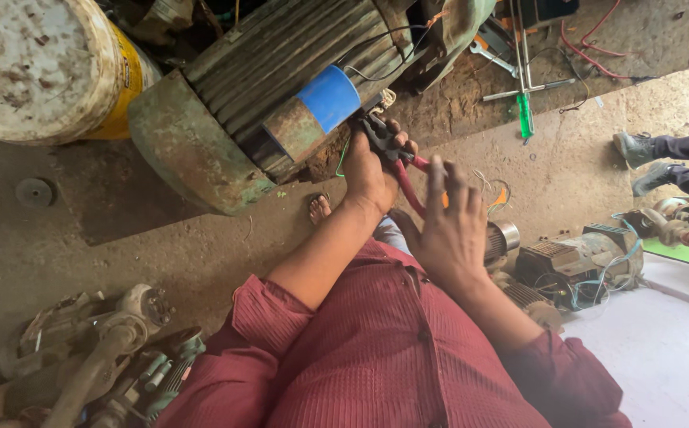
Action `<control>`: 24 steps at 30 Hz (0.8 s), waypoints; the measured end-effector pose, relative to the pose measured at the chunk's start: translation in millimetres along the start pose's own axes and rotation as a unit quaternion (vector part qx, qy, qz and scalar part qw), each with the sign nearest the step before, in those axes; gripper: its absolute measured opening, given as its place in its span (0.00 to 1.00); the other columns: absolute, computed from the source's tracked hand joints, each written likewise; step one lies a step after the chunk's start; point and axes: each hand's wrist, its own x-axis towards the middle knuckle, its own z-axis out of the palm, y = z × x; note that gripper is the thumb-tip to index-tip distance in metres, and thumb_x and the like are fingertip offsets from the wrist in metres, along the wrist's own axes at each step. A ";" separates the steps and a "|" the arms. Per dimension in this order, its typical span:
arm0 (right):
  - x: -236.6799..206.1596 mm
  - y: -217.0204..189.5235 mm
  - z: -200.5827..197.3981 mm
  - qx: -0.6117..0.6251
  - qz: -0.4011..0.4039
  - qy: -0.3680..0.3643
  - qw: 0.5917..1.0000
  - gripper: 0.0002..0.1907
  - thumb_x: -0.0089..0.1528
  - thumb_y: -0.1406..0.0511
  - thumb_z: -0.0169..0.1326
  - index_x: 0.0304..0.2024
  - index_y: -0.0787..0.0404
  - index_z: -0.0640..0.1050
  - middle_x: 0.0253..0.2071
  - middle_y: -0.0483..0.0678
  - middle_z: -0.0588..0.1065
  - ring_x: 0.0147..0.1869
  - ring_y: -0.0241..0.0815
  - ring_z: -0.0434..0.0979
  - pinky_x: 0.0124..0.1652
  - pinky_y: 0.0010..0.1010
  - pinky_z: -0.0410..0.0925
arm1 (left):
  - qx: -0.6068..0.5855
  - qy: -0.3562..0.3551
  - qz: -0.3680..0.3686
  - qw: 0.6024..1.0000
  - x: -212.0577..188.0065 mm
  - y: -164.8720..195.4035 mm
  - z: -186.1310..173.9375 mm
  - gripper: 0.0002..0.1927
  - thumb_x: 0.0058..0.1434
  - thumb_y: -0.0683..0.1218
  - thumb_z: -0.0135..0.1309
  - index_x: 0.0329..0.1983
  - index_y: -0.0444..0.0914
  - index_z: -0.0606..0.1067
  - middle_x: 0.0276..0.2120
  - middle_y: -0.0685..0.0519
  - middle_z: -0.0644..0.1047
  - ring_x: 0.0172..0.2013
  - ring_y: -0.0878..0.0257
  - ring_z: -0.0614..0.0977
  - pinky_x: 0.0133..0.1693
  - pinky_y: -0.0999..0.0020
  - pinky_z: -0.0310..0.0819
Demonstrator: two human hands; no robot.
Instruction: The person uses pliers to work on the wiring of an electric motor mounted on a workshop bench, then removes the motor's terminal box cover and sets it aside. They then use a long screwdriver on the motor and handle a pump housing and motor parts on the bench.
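Observation:
A large green ribbed electric motor point(225, 103) lies in front of me, with a blue-wrapped cylinder point(321, 107) strapped to its side. My left hand point(372, 170) reaches up to the wires point(384, 99) beside that cylinder and grips red-handled pliers point(400, 158), jaws pointing at the motor. My right hand point(451, 230) sits just below, fingers spread and resting against the pliers' red handles. I wear a maroon shirt. My sandalled foot point(319, 208) shows below the motor.
A dirty white and yellow drum point(43, 67) stands upper left. Small motors and parts point(574, 269) lie right, more scrap point(99, 357) lower left. Hand tools point(519, 79) and red cable lie on the dirt floor. Another person's legs point(677, 162) are at right.

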 end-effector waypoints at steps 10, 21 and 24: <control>29.5 29.0 1.0 0.515 0.413 -0.231 0.714 0.33 0.59 0.41 0.54 0.50 0.62 0.75 0.27 0.52 0.76 0.17 0.38 0.75 0.18 0.28 0.64 | 0.060 0.027 -0.034 0.997 2.4 8.8 -6.4 0.18 0.75 0.57 0.36 0.42 0.40 0.68 0.33 0.51 0.75 0.33 0.55 0.78 0.43 0.53 0.76; 14.7 21.4 -3.7 0.409 0.227 -0.230 0.854 0.20 0.63 0.65 0.58 0.55 0.68 0.72 0.49 0.48 0.81 0.52 0.37 0.80 0.52 0.31 0.72 | 0.118 -0.005 0.036 0.992 0.2 5.4 -18.9 0.18 0.76 0.57 0.37 0.43 0.39 0.70 0.35 0.49 0.78 0.32 0.56 0.80 0.37 0.58 0.75; 16.5 19.2 -0.1 0.466 0.245 -0.218 0.822 0.20 0.65 0.65 0.55 0.58 0.67 0.71 0.49 0.48 0.79 0.53 0.36 0.77 0.53 0.31 0.70 | 0.152 0.008 0.048 0.987 -1.6 6.3 -12.4 0.19 0.75 0.57 0.38 0.43 0.38 0.71 0.34 0.49 0.78 0.30 0.57 0.79 0.31 0.61 0.73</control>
